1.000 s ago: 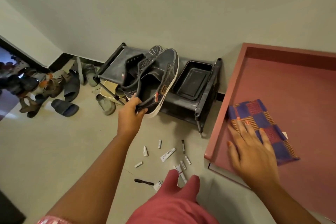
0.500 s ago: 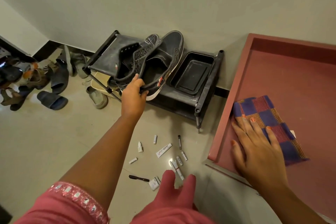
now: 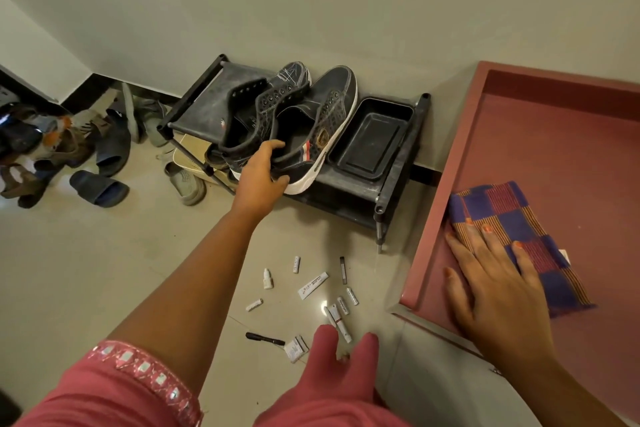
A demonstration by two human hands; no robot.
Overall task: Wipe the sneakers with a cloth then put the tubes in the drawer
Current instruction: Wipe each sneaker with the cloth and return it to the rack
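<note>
The sneakers are held by their heels at frame centre, the left hand being curled round them over the black rack; contact with the rack is apparently made, though this cannot be confirmed; the right hand is laid flat, fingers spread, on the checked cloth in the red drawer at right; the tubes are scattered on the floor at lower centre.
</note>
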